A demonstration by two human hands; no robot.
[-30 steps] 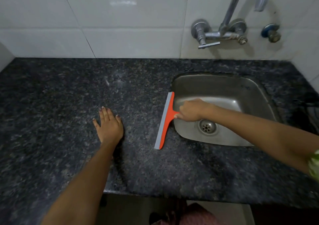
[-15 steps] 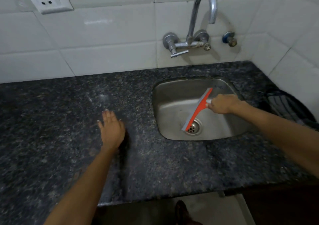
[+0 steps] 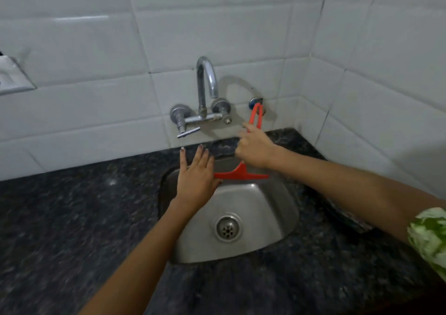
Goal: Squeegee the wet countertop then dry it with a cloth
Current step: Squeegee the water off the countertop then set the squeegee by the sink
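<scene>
My right hand grips the handle of the orange squeegee, which stands upright over the back of the steel sink. Its looped handle end reaches up to the small wall valve. The blade lies level just above the sink's back rim. My left hand is flat with straight fingers over the sink's back left corner, touching the blade's left end. The dark speckled granite countertop spreads to the left. A dark cloth lies on the counter right of the sink, partly hidden by my right forearm.
A chrome tap with a lever handle is fixed to the white tiled wall above the sink. A wall socket sits at the far left. The tiled side wall closes the right corner. The drain is in the sink's middle.
My right hand lifted the squeegee from the sink basin up and back toward the wall valve, turning it upright. My left hand left the countertop and moved right to the blade's end.
</scene>
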